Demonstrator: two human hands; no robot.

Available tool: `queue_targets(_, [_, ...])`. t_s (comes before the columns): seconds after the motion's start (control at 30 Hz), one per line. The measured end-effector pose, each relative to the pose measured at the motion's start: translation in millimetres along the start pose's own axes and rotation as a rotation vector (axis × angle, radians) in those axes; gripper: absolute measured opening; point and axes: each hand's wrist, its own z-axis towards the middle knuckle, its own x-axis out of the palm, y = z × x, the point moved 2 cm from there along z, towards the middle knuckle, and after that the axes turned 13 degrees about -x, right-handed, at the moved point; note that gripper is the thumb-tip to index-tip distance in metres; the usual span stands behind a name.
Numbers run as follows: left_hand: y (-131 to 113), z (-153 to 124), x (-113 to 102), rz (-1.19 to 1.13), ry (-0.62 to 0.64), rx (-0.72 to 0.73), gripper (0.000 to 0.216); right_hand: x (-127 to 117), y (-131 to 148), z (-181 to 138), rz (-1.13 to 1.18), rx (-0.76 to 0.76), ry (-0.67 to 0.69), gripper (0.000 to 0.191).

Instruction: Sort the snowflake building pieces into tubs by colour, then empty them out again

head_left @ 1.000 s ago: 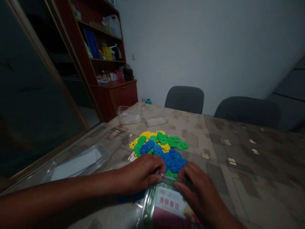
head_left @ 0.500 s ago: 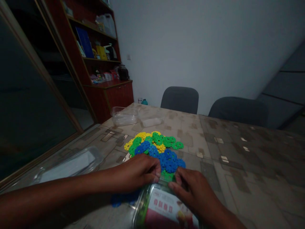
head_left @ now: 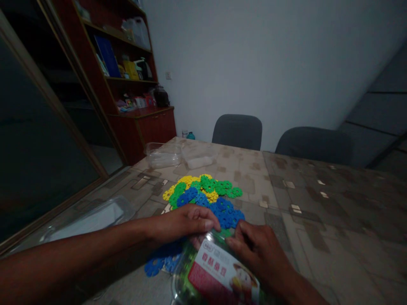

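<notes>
A clear plastic box point(head_left: 210, 275) with a red and white label lies tilted at the table's near edge, green pieces showing inside it. My left hand point(head_left: 182, 222) rests on its far left corner, fingers closed along the rim. On the box's right side, my right hand point(head_left: 257, 250) grips it with curled fingers. Just beyond both hands lies a flat heap of blue, green and yellow flower-shaped discs point(head_left: 203, 197). A few blue discs point(head_left: 157, 264) lie under my left wrist.
Empty clear plastic trays: one at the near left point(head_left: 92, 218), two farther back point(head_left: 162, 154) point(head_left: 199, 160). Two grey chairs point(head_left: 237, 131) point(head_left: 314, 146) stand behind the patterned table point(head_left: 318, 212). A wooden shelf unit point(head_left: 127, 76) fills the left wall.
The box has tipped up and turned toward me between my hands. Blue discs now show beside its left edge. The view has shifted a little.
</notes>
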Motion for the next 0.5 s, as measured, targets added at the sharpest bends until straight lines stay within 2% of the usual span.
queue_targets(0.1, [2,-2,2,0.094,0.027,0.004,0.053,-4,5,7,0.063,-0.010,0.044,0.037])
queue_targets(0.23, [7,-2,1,0.077,-0.122,0.078,0.053,-16,12,17,0.157,0.083,0.022,0.030])
queue_targets(0.37, [14,-2,5,-0.041,-0.223,0.088,0.052,-25,14,5,0.363,0.136,0.099,0.012])
queue_targets(0.5, [14,-4,12,-0.016,-0.279,0.130,0.053,-30,10,-20,0.405,0.218,0.079,0.027])
